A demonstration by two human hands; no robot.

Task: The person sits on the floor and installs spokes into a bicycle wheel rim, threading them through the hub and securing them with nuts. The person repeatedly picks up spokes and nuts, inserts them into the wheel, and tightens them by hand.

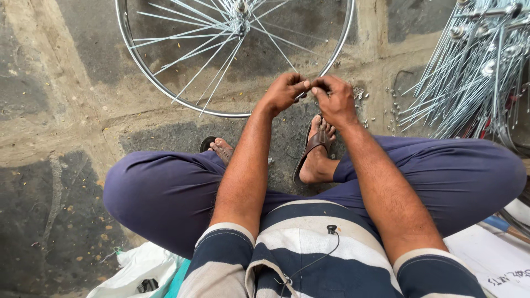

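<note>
Your left hand [282,92] and right hand [334,99] meet fingertip to fingertip, right at the near edge of the wheel rim [165,91]. Both grips are pinched almost shut on something tiny; it is too small to tell what. The rim lies flat on the stone floor [49,110], and its thin spokes [204,52] fan out from the hub [241,8] at the far side. A bundle of loose spokes [469,72] leans at your right. Your sandal [310,146] sits just below your hands. The floor to your left has room.
</note>
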